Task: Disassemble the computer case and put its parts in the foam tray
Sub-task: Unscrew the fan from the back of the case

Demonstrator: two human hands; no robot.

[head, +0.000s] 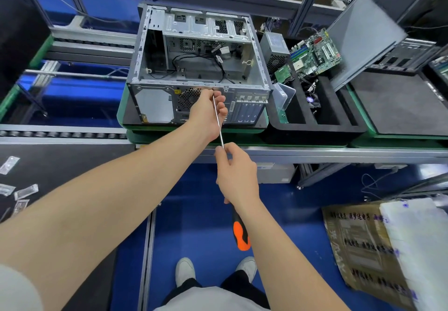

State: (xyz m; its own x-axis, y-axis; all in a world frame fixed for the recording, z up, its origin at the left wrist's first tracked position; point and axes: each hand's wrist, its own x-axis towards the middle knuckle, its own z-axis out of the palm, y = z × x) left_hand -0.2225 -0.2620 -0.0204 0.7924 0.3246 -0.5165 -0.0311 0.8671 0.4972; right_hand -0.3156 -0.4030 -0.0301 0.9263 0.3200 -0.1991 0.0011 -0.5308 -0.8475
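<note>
Computer case (197, 68) lies on its side on a green pallet (194, 132) on the conveyor line, open side up, rear panel facing the person. Interior: drive cage at the far end, loose black cables across the floor of the case.

Left hand (208, 111) is at the rear panel, just right of the round fan grille (189, 98). Its fingers are curled together around the tip end of a screwdriver (240, 233). The tip itself is hidden behind the hand, so contact with a screw cannot be told.

Right hand (236, 174) is nearer the body. Thumb and forefinger pinch the steel shaft; the other fingers are folded under the hand, and their grip is hidden. The orange-and-black handle sticks out below the wrist.

Foam tray (312, 131), black, sits just right of the case on the same line. In it: a motherboard (315, 51) tilted at the far end, a grey power supply (275, 48) at the far left corner, a small fan (314, 100) in a middle slot, and a clear plastic box (283, 93) at the left wall. A grey side panel (363, 41) leans over the tray's right side.

Floor: blue. Printed cardboard (358, 245) lies to the right. Small plastic bags (25, 191) lie on a dark surface to the left.
</note>
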